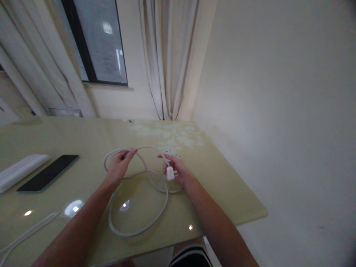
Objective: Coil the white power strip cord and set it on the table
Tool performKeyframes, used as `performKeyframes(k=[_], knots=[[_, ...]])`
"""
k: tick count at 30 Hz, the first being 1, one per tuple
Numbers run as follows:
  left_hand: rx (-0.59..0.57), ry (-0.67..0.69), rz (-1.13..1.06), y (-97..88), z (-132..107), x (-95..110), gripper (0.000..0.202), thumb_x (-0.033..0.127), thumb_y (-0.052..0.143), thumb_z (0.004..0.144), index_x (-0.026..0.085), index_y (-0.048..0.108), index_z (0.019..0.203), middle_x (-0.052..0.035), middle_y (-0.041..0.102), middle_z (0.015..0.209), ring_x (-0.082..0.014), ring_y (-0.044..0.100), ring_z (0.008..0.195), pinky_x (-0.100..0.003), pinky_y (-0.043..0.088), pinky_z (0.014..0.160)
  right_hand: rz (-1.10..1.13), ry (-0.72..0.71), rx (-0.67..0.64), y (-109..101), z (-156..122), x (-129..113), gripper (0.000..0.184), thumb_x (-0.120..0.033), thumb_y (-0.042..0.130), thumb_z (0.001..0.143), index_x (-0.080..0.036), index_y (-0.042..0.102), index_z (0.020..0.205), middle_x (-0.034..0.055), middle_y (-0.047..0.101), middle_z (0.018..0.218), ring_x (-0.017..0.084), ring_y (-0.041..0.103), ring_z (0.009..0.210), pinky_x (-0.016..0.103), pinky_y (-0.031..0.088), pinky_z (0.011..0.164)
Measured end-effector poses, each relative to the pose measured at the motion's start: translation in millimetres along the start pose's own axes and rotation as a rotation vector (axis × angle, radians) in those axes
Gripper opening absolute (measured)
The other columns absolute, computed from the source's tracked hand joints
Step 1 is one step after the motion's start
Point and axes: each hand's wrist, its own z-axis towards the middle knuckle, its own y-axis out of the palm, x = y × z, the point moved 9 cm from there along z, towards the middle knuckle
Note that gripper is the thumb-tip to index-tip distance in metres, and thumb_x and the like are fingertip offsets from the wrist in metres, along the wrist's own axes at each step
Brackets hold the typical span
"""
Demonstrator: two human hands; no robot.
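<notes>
One cord [167, 192] looping over the counter [228, 193]

Pinching it in the left hand [119, 165], with fingers nearly closed. Holding it at the plug [170, 173] in the right hand [180, 170], with fingers curled. Coiling loosely between both arms, right of a black slab [50, 173].

The light is dim and slightly greyish, with lamps mirrored as pale streaks in the window [102, 48] at upper left and as small white glare spots on the glossy counter [228, 185] across the lower left and lower centre. The wall [272, 92] on the right is softly lit, falling into shadow toward the far right corners. Fine detail looks soft, even along the cord [126, 235], and wide-angle stretching slants the left and right sides.
</notes>
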Motion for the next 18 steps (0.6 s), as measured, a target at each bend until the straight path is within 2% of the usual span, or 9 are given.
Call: performKeyframes(k=[2, 4, 7, 10, 12, 14, 16, 18], knots=[[0.033, -0.019, -0.006, -6.5, 4, -7, 0.056, 0.067, 0.063, 0.082, 0.017, 0.080, 0.101, -0.0005, 0.062, 0.066, -0.0169, 0.050, 0.058, -0.028, 0.036, 0.050, 0.106, -0.028, 0.017, -6, -1, -9, 0.038, -0.052, 0.067, 0.094, -0.018, 0.072, 0.109, -0.0003, 0.069, 0.067, 0.013, 0.067, 0.057, 0.022, 0.053, 0.054], [0.047, -0.031, 0.000, -8.3, 6, -13, 0.057, 0.070, 0.060, 0.083, 0.018, 0.079, 0.097, -0.0001, 0.060, 0.067, -0.0163, 0.048, 0.057, -0.028, 0.035, 0.050, 0.170, -0.096, 0.038, -10, -4, -20, 0.035, -0.051, 0.071, 0.092, -0.019, 0.071, 0.108, 0.0005, 0.072, 0.075, 0.014, 0.071, 0.066, 0.023, 0.058, 0.058], [0.043, -0.035, 0.024, -6.6, 7, -19, 0.058, 0.073, 0.055, 0.086, 0.017, 0.074, 0.086, 0.0002, 0.055, 0.065, -0.0156, 0.046, 0.055, -0.028, 0.035, 0.049, 0.200, -0.230, 0.130, -18, -7, -33, 0.030, -0.034, 0.085, 0.081, -0.021, 0.072, 0.105, -0.0001, 0.075, 0.083, 0.012, 0.072, 0.073, 0.016, 0.055, 0.053], [-0.019, 0.000, 0.038, -0.6, 6, -14, 0.064, 0.073, 0.046, 0.091, 0.016, 0.075, 0.093, -0.0023, 0.062, 0.068, -0.0166, 0.050, 0.055, -0.029, 0.040, 0.051, 0.238, -0.345, 0.254, -31, -9, -42, 0.030, -0.025, 0.089, 0.072, -0.019, 0.073, 0.097, 0.0021, 0.076, 0.084, 0.012, 0.072, 0.072, 0.013, 0.053, 0.049], [-0.073, 0.069, 0.058, 4.3, 5, -4, 0.065, 0.070, 0.039, 0.096, 0.016, 0.075, 0.102, -0.0079, 0.074, 0.084, -0.0194, 0.061, 0.063, -0.032, 0.050, 0.061, 0.244, -0.365, 0.297, -37, -8, -44, 0.027, -0.027, 0.089, 0.071, -0.017, 0.073, 0.091, 0.0033, 0.075, 0.078, 0.010, 0.068, 0.064, 0.012, 0.048, 0.045], [-0.106, 0.161, 0.107, 8.5, 2, 7, 0.062, 0.066, 0.038, 0.098, 0.017, 0.075, 0.107, -0.0126, 0.079, 0.107, -0.0238, 0.071, 0.082, -0.038, 0.057, 0.080, 0.191, -0.349, 0.300, -38, -7, -44, 0.026, -0.030, 0.088, 0.069, -0.015, 0.073, 0.084, 0.0035, 0.073, 0.071, 0.009, 0.061, 0.055, 0.012, 0.039, 0.038], [-0.134, 0.258, 0.165, 14.0, -2, 17, 0.057, 0.061, 0.038, 0.101, 0.018, 0.075, 0.110, -0.0142, 0.078, 0.122, -0.0278, 0.073, 0.103, -0.043, 0.055, 0.098, 0.097, -0.320, 0.263, -33, -6, -42, 0.027, -0.033, 0.087, 0.066, -0.015, 0.073, 0.080, 0.0035, 0.071, 0.067, 0.008, 0.057, 0.051, 0.014, 0.032, 0.035], [-0.170, 0.364, 0.222, 22.0, -8, 25, 0.053, 0.055, 0.038, 0.104, 0.018, 0.074, 0.115, -0.0148, 0.076, 0.128, -0.0299, 0.069, 0.117, -0.047, 0.049, 0.109, 0.013, -0.295, 0.214, -24, -6, -38, 0.029, -0.036, 0.086, 0.065, -0.015, 0.073, 0.078, 0.0036, 0.071, 0.066, 0.009, 0.057, 0.050, 0.016, 0.029, 0.036]])
